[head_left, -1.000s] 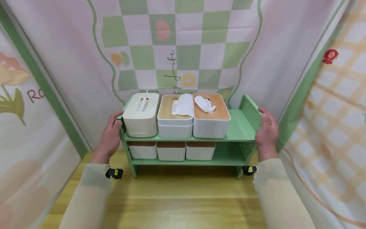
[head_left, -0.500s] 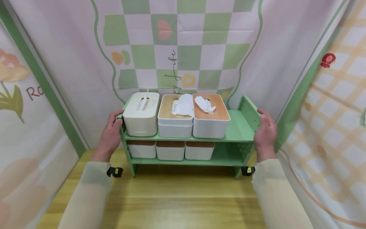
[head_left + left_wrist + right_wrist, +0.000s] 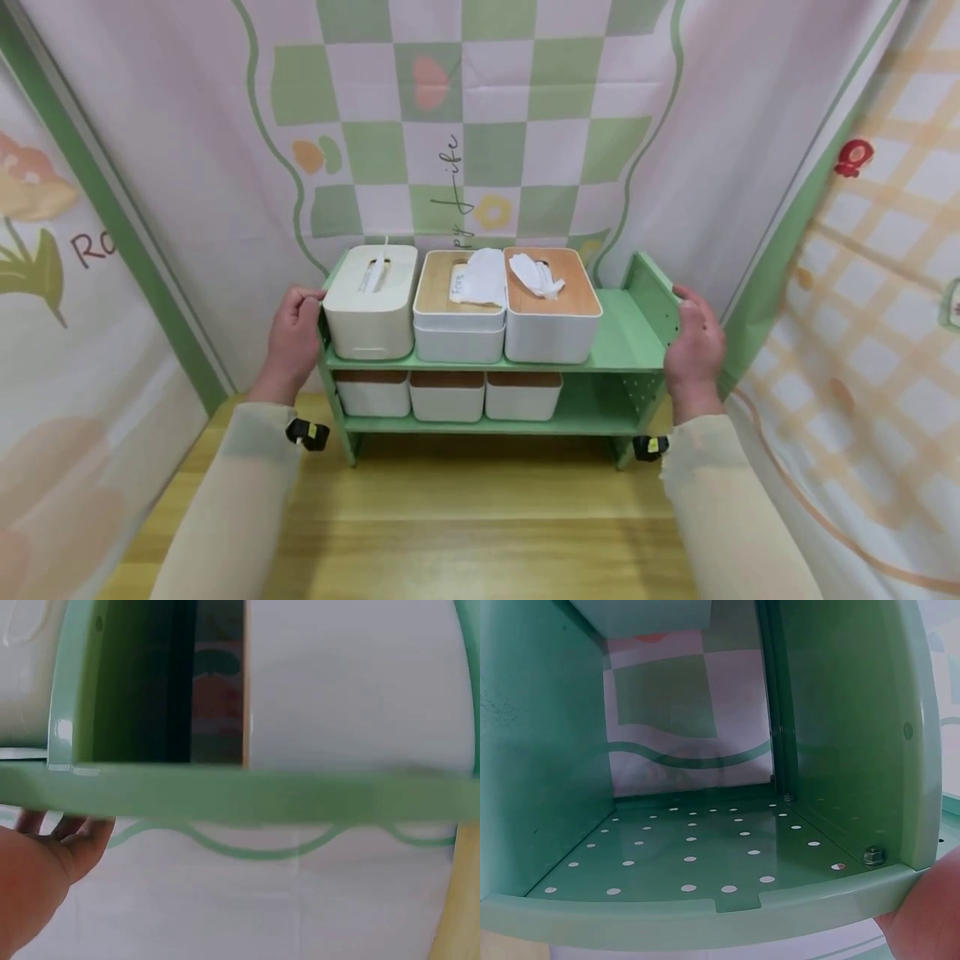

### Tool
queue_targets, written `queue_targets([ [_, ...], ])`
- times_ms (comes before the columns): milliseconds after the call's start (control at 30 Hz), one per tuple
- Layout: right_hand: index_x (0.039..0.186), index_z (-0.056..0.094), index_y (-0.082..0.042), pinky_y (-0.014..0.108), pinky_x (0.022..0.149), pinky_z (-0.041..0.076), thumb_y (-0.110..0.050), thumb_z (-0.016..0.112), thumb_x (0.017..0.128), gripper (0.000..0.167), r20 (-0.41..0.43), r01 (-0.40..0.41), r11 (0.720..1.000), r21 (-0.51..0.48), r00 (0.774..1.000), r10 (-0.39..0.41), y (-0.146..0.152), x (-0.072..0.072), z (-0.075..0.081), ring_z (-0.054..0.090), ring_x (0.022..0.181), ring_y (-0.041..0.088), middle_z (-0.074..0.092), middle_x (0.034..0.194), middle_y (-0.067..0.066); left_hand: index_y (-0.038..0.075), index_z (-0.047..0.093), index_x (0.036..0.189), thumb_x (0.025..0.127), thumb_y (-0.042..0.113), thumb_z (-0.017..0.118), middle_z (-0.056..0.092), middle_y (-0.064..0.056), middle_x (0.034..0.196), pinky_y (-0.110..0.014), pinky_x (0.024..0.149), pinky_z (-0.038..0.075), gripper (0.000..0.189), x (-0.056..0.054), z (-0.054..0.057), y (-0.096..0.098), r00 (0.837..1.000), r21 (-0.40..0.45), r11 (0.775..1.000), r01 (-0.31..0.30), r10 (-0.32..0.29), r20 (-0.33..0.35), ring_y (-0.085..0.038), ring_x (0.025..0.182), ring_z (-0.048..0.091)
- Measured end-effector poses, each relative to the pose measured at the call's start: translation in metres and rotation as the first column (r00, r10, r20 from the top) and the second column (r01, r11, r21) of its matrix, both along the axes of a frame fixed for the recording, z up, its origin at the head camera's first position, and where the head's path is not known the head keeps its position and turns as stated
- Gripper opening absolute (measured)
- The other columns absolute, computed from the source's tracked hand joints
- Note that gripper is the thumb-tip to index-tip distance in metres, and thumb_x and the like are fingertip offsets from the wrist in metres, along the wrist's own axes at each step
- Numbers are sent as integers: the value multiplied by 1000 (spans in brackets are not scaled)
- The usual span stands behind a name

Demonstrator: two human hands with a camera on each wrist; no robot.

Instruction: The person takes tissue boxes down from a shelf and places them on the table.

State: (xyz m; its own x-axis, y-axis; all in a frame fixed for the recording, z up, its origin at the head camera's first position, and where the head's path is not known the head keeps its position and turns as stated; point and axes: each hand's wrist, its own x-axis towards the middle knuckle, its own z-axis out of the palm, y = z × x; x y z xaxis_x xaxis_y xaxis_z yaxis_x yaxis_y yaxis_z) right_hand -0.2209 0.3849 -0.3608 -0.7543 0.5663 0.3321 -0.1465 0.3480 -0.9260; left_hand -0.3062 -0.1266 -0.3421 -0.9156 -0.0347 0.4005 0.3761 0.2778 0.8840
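A green two-tier shelf (image 3: 630, 329) stands on the wooden table, and both hands hold its ends. My left hand (image 3: 292, 342) grips the left end panel; in the left wrist view its bent fingers (image 3: 86, 836) meet the panel's outer face. At the right end panel my right hand (image 3: 696, 354) holds near the upper edge, its fingertips partly hidden. Three tissue boxes stand on the upper tier: a cream box (image 3: 369, 321), a white box with a light wood lid (image 3: 459, 342), and another with a browner lid (image 3: 551, 337). Tissues poke out of all three lids.
Three white bins (image 3: 447, 398) with brown tops line the lower tier, left to middle. A wooden table (image 3: 480, 525) lies under the shelf. Printed curtains (image 3: 495, 150) hang close behind and at both sides. Holes dot the shelf's right end panel (image 3: 667, 847).
My left hand has shifted its hold slightly on the left panel, its fingers and thumb drawn closer together. The right hand, shelf and boxes stay nearly as they were.
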Motion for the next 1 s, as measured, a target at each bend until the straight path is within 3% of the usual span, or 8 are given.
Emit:
queue_targets([
  [133, 145, 50, -37, 48, 114, 13, -54, 27, 104, 50, -7, 4, 1000, 1, 1000, -4, -1, 2, 0, 22, 142, 13, 32, 155, -17, 1, 41, 124, 105, 23, 22, 41, -18, 138, -52, 108, 23, 35, -2, -2, 2, 998, 31, 998, 58, -59, 27, -30, 134, 32],
  [367, 145, 50, -37, 46, 114, 15, -54, 28, 104, 49, -17, 7, 1000, -2, 1000, -7, -2, 1, 1, 27, 140, 13, 33, 154, -17, 6, 34, 142, 106, 28, 17, 41, -18, 145, -52, 111, 22, 46, -2, -3, 0, 993, 0, 993, 114, -114, 27, -32, 135, 33],
  [633, 145, 50, -36, 45, 113, 17, -57, 28, 104, 51, -23, 6, 1000, 5, 1000, -6, -3, 0, 2, 30, 137, 15, 33, 155, -16, 3, 40, 141, 105, 25, 19, 39, -11, 147, -50, 113, 20, 47, -4, -4, -1, 998, -30, 997, 69, -69, 7, -27, 139, 29],
  [867, 146, 49, -38, 45, 108, 23, -57, 27, 104, 51, 5, 2, 1000, -4, 1000, -2, -1, -1, 0, 42, 115, 18, 37, 153, -12, 5, 46, 140, 105, 26, 21, 42, -11, 147, -52, 112, 20, 48, -6, -4, 0, 999, -38, 998, 43, -43, 7, -29, 139, 31],
  [1000, 149, 43, -42, 51, 111, 20, -60, 24, 103, 53, 76, -36, 999, 33, 997, 33, 3, 2, 5, 40, 127, 25, 29, 158, -9, 4, 45, 140, 105, 26, 22, 43, -14, 146, -53, 111, 22, 47, -4, -3, 1, 998, -7, 998, 57, -57, 8, -31, 137, 33],
])
